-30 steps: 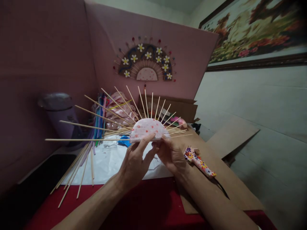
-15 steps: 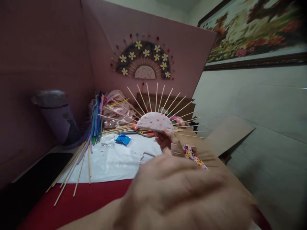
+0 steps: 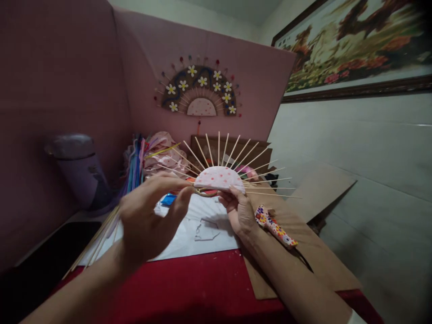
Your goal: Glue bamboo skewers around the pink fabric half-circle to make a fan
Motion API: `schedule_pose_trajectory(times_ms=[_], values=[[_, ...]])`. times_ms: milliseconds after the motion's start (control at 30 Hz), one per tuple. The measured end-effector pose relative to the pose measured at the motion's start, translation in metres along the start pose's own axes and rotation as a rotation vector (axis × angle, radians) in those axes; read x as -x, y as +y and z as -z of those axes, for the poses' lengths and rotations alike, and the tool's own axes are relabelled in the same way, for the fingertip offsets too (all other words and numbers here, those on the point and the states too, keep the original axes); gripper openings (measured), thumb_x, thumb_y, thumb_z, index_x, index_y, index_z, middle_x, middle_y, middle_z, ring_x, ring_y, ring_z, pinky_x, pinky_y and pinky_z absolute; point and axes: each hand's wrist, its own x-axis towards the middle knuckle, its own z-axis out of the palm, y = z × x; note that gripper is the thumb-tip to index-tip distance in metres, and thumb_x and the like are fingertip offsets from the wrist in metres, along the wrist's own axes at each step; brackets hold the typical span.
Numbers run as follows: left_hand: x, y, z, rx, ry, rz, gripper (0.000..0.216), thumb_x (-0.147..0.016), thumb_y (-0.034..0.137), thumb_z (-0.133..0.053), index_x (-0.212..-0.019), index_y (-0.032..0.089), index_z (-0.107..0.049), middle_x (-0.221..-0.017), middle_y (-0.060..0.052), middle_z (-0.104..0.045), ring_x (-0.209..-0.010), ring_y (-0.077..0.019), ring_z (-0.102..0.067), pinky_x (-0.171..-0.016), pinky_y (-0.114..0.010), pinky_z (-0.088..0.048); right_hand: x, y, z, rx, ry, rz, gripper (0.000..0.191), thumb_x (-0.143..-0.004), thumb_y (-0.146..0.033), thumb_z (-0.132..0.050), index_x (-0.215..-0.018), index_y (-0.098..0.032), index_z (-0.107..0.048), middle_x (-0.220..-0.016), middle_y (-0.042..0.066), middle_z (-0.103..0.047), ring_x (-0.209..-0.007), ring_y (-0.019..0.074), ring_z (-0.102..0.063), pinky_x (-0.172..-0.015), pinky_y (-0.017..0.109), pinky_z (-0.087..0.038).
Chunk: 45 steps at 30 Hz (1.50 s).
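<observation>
A half-round fan base (image 3: 219, 177) in pink cloth with red dots is held up over the table. Thin wooden sticks (image 3: 232, 150) spread from its curved edge like rays. My right hand (image 3: 239, 209) grips its straight lower edge near the right end, thumb in front. At its left corner is my left hand (image 3: 151, 216), slightly blurred, with fingers stretched out and thumb a little apart; whether the tips touch the base I cannot tell. To the right lies a flower-patterned glue gun (image 3: 276, 227) with a dark cord.
Finished flowered fan (image 3: 199, 90) hangs on the pink board. Coloured pipe cleaners (image 3: 135, 153), bunched pink cloth (image 3: 165, 150) and a blue packet (image 3: 168, 200) lie behind. Loose sticks (image 3: 91, 245) lie left, near a purple tumbler (image 3: 81, 171). Cardboard (image 3: 324, 256) covers the right side.
My left hand has swung from the near foreground, where it blocked the view, up and left to the fan base's left corner. My right hand keeps its hold.
</observation>
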Motion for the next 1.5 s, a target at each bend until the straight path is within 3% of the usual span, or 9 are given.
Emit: schedule_pose_trajectory(times_ms=[133, 233, 433, 800, 1000, 1133, 1233, 1333, 1500], values=[[-0.013, -0.066, -0.016, -0.677, -0.459, -0.049, 0.018, -0.082, 0.030, -0.054, -0.084, 0.018, -0.067, -0.085, -0.008, -0.068, -0.079, -0.0221, -0.061, -0.073, -0.036, -0.047, -0.005, -0.003, 0.001, 0.010, 0.085, 0.065, 0.015, -0.064, -0.015, -0.070, -0.077, -0.012, -0.063, -0.062, 0.003, -0.072, -0.055, 0.0132, -0.068, -0.051, 0.019, -0.057], [-0.003, -0.102, -0.017, -0.809, -0.706, -0.031, 0.022, -0.082, 0.026, -0.053, -0.098, 0.020, -0.067, -0.103, -0.010, -0.067, -0.102, -0.0270, -0.057, -0.086, -0.041, -0.040, -0.008, -0.003, 0.002, 0.024, 0.083, -0.014, 0.012, -0.066, -0.015, -0.069, -0.075, -0.012, -0.062, -0.061, 0.003, -0.071, -0.055, 0.0129, -0.068, -0.050, 0.018, -0.057], [0.012, -0.114, -0.010, -0.936, -0.791, 0.021, 0.034, -0.088, 0.020, -0.034, -0.100, 0.021, -0.066, -0.105, -0.010, -0.066, -0.104, -0.0278, -0.053, -0.083, -0.041, -0.035, -0.012, 0.003, 0.009, 0.004, 0.114, -0.155, 0.007, -0.069, -0.011, -0.065, -0.075, -0.013, -0.063, -0.062, 0.003, -0.071, -0.055, 0.0128, -0.068, -0.051, 0.018, -0.057], [0.014, -0.116, 0.009, -1.171, -0.649, 0.135, 0.031, -0.083, 0.014, -0.035, -0.087, 0.011, -0.065, -0.093, -0.018, -0.065, -0.090, -0.0305, -0.058, -0.077, -0.043, -0.037, -0.008, 0.006, 0.009, 0.003, 0.102, -0.214, 0.006, -0.071, -0.008, -0.062, -0.075, -0.012, -0.063, -0.061, 0.004, -0.071, -0.054, 0.0135, -0.068, -0.050, 0.019, -0.056], [0.014, -0.119, -0.007, -0.549, -0.392, 0.326, 0.028, -0.078, 0.024, -0.050, -0.099, 0.012, -0.064, -0.098, -0.014, -0.066, -0.092, -0.0261, -0.058, -0.085, -0.042, -0.042, -0.003, 0.011, 0.007, 0.007, 0.070, -0.320, 0.007, -0.073, -0.007, -0.060, -0.077, -0.011, -0.063, -0.065, 0.006, -0.072, -0.059, 0.0140, -0.069, -0.055, 0.020, -0.057], [0.016, -0.108, -0.020, 0.159, -0.417, 0.684, 0.044, -0.071, 0.032, -0.060, -0.110, 0.012, -0.057, -0.107, -0.014, -0.064, -0.077, -0.0219, -0.063, -0.061, -0.033, -0.049, 0.001, 0.014, 0.005, 0.006, 0.053, -0.361, 0.009, -0.076, -0.005, -0.056, -0.078, -0.010, -0.063, -0.064, 0.006, -0.071, -0.059, 0.0133, -0.068, -0.056, 0.019, -0.057], [0.019, -0.096, -0.022, 0.688, -0.406, 0.854, 0.040, -0.070, 0.029, -0.064, -0.106, 0.013, -0.057, -0.117, -0.015, -0.059, -0.083, -0.0219, -0.064, -0.059, -0.029, -0.049, 0.005, 0.017, 0.003, 0.013, 0.020, -0.395, 0.009, -0.077, -0.005, -0.055, -0.080, -0.009, -0.063, -0.066, 0.007, -0.072, -0.059, 0.0137, -0.069, -0.055, 0.019, -0.057], [0.021, -0.091, -0.020, 0.857, -0.367, 0.950, 0.033, -0.076, 0.033, -0.061, -0.102, 0.012, -0.059, -0.109, -0.015, -0.063, -0.083, -0.0211, -0.064, -0.065, -0.029, -0.051, 0.009, 0.018, 0.002, 0.032, -0.006, -0.429, 0.009, -0.078, -0.005, -0.055, -0.080, -0.010, -0.062, -0.066, 0.006, -0.071, -0.059, 0.0138, -0.069, -0.054, 0.020, -0.057], [0.019, -0.094, -0.018, 0.832, -0.205, 1.106, 0.025, -0.077, 0.023, -0.058, -0.097, 0.007, -0.058, -0.093, -0.015, -0.068, -0.075, -0.0198, -0.066, -0.068, -0.029, -0.053, 0.014, 0.014, 0.001, 0.162, -0.044, -0.571, 0.016, -0.088, -0.017, -0.050, -0.083, -0.007, -0.061, -0.066, 0.009, -0.071, -0.055, 0.0135, -0.068, -0.044, 0.018, -0.053]])
